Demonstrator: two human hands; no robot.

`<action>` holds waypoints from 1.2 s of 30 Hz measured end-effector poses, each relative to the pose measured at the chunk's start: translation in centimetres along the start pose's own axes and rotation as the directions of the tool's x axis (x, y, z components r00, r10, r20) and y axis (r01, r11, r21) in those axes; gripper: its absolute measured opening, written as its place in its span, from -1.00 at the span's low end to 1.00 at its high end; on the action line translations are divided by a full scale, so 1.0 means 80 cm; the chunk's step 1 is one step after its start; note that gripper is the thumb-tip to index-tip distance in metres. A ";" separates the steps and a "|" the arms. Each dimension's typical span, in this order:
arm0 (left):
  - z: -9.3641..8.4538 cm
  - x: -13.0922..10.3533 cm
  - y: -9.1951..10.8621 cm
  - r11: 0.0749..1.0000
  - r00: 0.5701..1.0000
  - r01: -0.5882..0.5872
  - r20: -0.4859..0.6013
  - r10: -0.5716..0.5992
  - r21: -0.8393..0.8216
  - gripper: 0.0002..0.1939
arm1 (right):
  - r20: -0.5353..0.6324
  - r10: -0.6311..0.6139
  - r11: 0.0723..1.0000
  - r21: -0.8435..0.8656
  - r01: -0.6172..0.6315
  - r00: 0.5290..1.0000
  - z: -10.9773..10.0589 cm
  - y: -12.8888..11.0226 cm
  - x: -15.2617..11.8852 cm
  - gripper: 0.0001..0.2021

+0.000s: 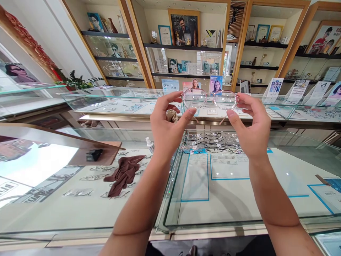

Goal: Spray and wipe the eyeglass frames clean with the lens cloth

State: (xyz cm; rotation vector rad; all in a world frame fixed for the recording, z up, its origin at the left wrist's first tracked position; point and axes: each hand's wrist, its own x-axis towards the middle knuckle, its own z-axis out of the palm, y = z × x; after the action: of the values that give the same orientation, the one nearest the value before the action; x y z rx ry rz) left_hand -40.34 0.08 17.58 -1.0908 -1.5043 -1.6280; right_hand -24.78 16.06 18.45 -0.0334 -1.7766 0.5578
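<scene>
A pair of eyeglasses (210, 93) with thin pinkish rims and clear lenses is held up above the glass display case. My left hand (169, 122) pinches the frame at its left side, and a crumpled beige cloth (172, 115) is tucked in the same palm. My right hand (253, 122) grips the frame's right side between thumb and fingers. Both temple arms point back toward me, with their tips showing below the lenses. Beneath my hands, several more glasses (213, 142) lie in rows in the case.
A brown cloth (124, 174) lies on the left glass counter, near a white spray bottle (150, 145). A mirror with a wooden back (93, 147) stands at the left. Another glass display counter (128, 113) runs across behind, with leaflets (274, 90) standing on it.
</scene>
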 end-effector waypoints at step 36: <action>0.008 -0.007 0.018 0.980 0.976 -0.150 -0.138 0.168 0.132 -0.57 | 0.050 0.009 0.994 0.104 -0.014 0.999 0.019 0.036 0.002 -0.50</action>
State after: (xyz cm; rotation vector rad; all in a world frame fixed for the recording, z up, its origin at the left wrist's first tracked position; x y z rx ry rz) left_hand -38.70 0.52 17.72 -0.9745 -1.3638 -1.4553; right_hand -26.97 18.11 17.27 0.0430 -1.7937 0.6646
